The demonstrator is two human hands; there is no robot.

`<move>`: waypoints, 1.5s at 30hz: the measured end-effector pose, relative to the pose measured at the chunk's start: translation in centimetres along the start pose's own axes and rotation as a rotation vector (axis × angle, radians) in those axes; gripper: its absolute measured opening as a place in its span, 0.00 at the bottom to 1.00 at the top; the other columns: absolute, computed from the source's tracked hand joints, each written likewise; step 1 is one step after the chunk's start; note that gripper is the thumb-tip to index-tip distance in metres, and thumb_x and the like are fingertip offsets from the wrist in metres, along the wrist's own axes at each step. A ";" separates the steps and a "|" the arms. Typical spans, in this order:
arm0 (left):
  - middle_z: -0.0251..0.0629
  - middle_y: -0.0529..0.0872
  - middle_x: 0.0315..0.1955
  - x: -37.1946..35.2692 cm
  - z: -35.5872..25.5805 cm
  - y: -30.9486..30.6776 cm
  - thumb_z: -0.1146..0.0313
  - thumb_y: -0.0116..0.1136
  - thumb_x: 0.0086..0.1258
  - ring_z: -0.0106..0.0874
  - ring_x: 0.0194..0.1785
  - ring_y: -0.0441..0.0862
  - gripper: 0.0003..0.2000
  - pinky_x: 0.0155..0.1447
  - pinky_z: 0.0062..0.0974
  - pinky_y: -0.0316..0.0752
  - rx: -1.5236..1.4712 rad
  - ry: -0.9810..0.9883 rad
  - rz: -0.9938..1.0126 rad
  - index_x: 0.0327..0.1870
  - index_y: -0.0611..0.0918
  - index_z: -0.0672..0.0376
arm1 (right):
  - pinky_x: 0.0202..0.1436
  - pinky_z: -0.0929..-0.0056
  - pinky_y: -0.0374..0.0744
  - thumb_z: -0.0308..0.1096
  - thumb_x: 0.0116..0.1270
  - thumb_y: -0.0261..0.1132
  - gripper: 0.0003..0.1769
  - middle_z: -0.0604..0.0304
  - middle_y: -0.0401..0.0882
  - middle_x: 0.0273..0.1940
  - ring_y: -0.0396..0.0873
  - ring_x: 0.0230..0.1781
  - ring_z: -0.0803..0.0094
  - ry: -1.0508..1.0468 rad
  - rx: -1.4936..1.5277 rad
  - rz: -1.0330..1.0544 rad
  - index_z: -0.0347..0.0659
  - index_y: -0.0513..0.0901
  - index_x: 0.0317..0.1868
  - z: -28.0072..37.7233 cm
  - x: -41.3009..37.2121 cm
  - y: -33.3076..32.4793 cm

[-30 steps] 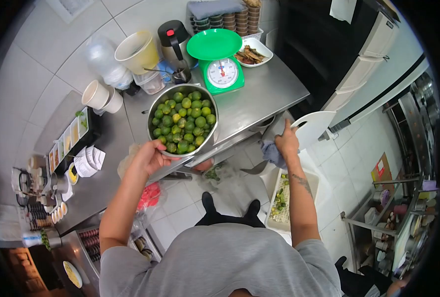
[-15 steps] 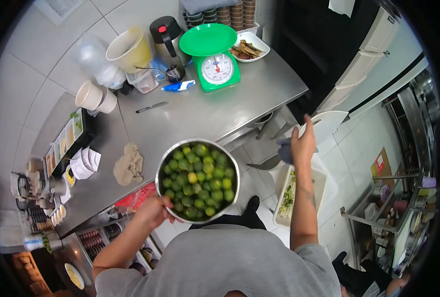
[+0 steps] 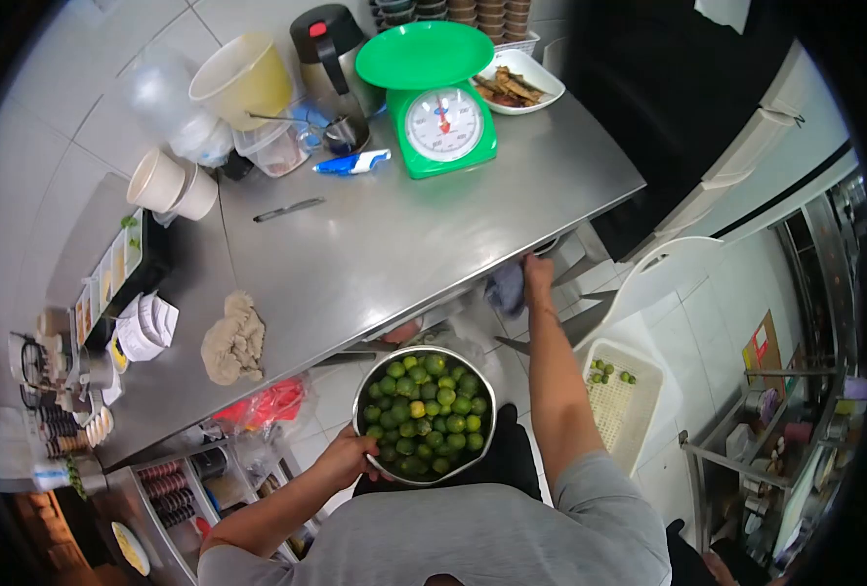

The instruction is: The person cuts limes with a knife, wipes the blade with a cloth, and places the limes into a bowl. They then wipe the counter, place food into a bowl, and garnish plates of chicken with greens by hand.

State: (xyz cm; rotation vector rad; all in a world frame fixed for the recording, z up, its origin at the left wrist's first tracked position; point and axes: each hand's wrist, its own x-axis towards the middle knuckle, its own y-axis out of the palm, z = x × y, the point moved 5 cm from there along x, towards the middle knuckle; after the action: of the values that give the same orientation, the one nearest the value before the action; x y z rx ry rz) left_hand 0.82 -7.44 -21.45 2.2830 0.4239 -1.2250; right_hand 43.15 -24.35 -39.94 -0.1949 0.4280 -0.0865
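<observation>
My left hand (image 3: 349,457) is closed on the rim of a round metal bowl (image 3: 359,398), at the bowl's lower left. The bowl is full of small green limes (image 3: 424,410), a few of them yellowish, and is held in front of my body. My right hand (image 3: 539,277) reaches forward, low by the worktop's front edge. It looks closed on a grey-blue cloth (image 3: 505,291), which hangs at its left side; the fingertips are partly hidden. Below and right of that arm stands a cream plastic basket (image 3: 611,410) with several limes inside.
On the steel worktop (image 3: 355,254) stand a green scale (image 3: 448,127), a dish of dried pieces (image 3: 516,83), a thermos (image 3: 331,68), a pen (image 3: 289,209) and a crumpled beige cloth (image 3: 233,339). A metal rack (image 3: 746,449) stands at right; a person's dark-clothed leg shows below it.
My right hand has moved left and forward, lower toward the worktop edge, with the cloth. The bowl has come closer to my body and right in view. My view has shifted slightly.
</observation>
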 end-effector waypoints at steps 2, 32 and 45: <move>0.54 0.82 0.34 1.3 1.1 -1.3 0.79 0.46 0.54 0.48 0.26 0.83 0.23 0.19 0.32 0.72 0.014 -0.001 -0.034 0.55 0.66 0.69 | 0.36 0.67 0.76 0.37 0.60 0.66 0.23 0.48 0.80 0.34 0.78 0.34 0.65 -0.008 0.244 0.039 0.20 0.75 0.44 -2.5 3.3 1.8; 0.50 0.82 0.30 19.2 3.2 -1.9 0.77 0.46 0.52 0.42 0.22 0.83 0.21 0.18 0.30 0.74 0.134 0.092 0.175 0.50 0.71 0.70 | 0.25 0.73 0.66 0.24 0.52 0.60 0.03 0.60 0.70 0.19 0.65 0.20 0.76 -0.290 -0.252 -0.141 0.34 0.76 0.26 10.0 -29.3 -15.9; 0.41 0.82 0.32 31.4 -7.4 15.2 0.56 0.52 0.67 0.36 0.23 0.82 0.16 0.15 0.27 0.73 -0.078 0.342 0.278 0.52 0.74 0.52 | 0.34 0.78 0.69 0.30 0.57 0.60 0.05 0.67 0.74 0.29 0.70 0.28 0.78 -0.433 0.212 -0.047 0.39 0.77 0.33 19.3 -22.4 -23.6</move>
State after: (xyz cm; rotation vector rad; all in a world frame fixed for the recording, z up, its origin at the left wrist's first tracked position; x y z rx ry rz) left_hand 30.36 -14.66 -39.96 2.3901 0.2556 -0.6738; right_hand 29.93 -41.39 -8.81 -0.0120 -0.0185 -0.1314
